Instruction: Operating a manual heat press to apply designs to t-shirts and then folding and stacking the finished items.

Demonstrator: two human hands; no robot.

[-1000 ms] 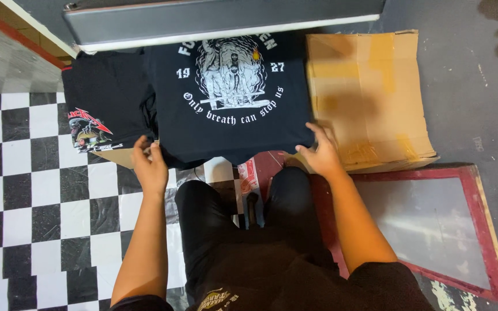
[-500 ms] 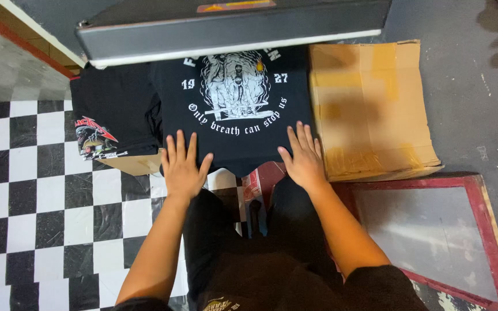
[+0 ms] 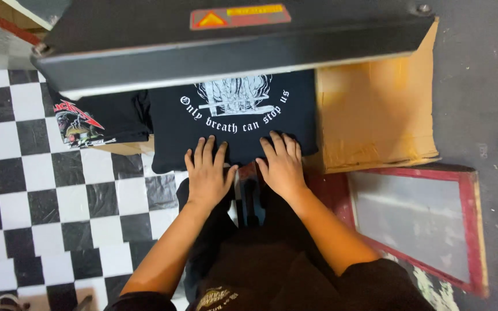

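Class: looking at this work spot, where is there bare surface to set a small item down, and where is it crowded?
Free: the flat cardboard right of the black printed shirt, and the checkered floor on the left. Crowded: the shirt's near edge, where the left hand and right hand press, under the dark press plate.

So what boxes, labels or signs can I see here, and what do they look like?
Warning label: top centre on the dark press lid, a flat red strip with a yellow triangle and yellow bar.
Cardboard box: right of the black shirt, flattened, plain brown.
Framed panel: lower right on the floor, grey with a red frame.
Both hands rest flat on the shirt.
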